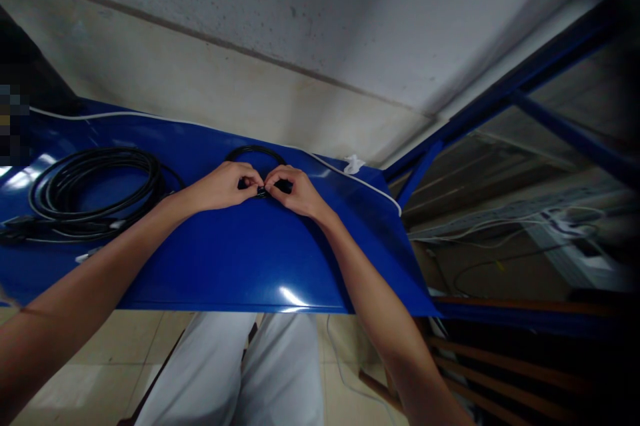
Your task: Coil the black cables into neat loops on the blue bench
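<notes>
A small coil of black cable [255, 148] lies on the blue tabletop [240, 259], partly covered by my hands. My left hand [227, 186] and my right hand [296, 191] meet at the coil's near side, fingertips almost touching. Each pinches the black cable between thumb and fingers; the exact part held is small and partly hidden. To the left, a larger coil of black cable [150, 176] rests on the table, its connector ends near the left edge. My left forearm passes over the right side of that coil.
A white cable [185, 121] runs along the table's back edge by the wall. Crumpled white paper [353, 164] sits at the back right. Blue metal framing [420, 173] rises on the right, with wooden slats [500, 359] below. A dark object [30, 66] stands at the far left.
</notes>
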Available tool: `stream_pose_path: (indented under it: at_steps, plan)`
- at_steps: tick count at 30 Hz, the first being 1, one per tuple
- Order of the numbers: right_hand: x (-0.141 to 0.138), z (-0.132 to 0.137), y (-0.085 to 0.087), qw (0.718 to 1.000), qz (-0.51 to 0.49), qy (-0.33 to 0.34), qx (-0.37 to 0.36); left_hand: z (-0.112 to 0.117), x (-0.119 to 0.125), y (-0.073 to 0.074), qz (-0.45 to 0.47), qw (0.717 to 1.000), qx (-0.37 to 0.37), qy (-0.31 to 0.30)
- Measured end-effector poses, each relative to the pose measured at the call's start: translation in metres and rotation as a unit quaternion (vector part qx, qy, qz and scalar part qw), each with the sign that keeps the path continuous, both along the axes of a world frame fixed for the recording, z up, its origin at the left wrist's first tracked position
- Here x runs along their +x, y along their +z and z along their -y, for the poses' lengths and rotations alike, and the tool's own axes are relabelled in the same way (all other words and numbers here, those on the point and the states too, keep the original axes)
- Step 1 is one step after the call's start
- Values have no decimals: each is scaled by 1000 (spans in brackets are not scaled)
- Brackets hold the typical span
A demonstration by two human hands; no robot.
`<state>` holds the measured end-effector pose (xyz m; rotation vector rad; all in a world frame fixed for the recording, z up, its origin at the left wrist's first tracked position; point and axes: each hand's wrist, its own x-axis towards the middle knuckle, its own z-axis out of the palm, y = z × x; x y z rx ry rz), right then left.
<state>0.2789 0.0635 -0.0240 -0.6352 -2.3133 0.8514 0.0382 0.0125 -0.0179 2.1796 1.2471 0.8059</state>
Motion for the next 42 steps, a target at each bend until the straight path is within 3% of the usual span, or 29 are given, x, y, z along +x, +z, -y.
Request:
stream_pose_path:
  at_steps: [21,42]
  plan:
    - [0,-2,-6,1000,-18,4,14,-3,-9,11,-20,994,-106,-28]
    - [-5,0,-10,999,-45,-13,14,-2,-2,1,63,994,-93,9]
